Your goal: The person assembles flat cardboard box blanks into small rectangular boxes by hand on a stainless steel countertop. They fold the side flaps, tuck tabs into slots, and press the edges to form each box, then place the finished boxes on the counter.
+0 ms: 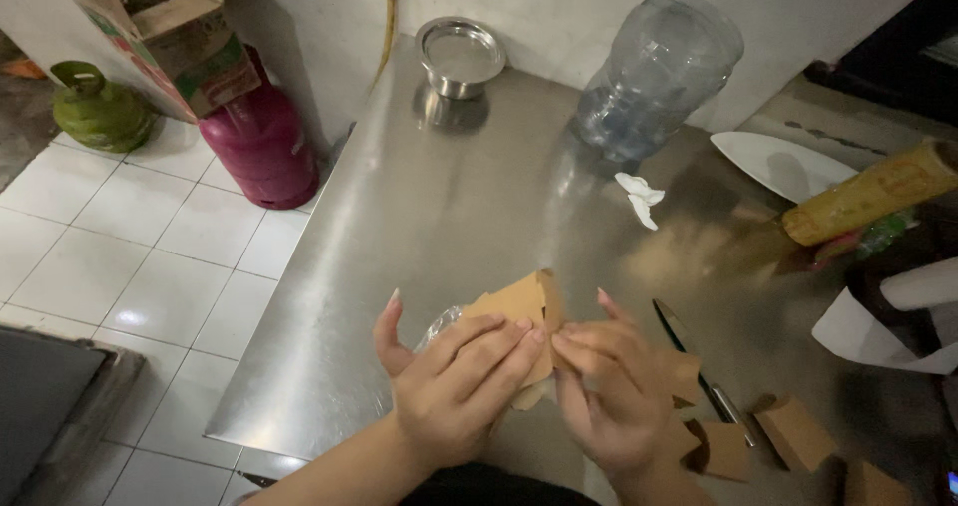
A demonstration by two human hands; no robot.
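Note:
My left hand and my right hand meet over the near edge of a steel table. Together they pinch a small brown cardboard piece, partly folded, with its flaps sticking up. A bit of clear plastic wrap shows under my left fingers. A knife lies just right of my right hand. Other small brown cardboard boxes lie to the lower right.
At the table's back stand a steel bowl and a big clear water jug. A crumpled white scrap, a white plate and a yellow roll lie right. On the tiled floor stand a pink gas cylinder and a green gas cylinder.

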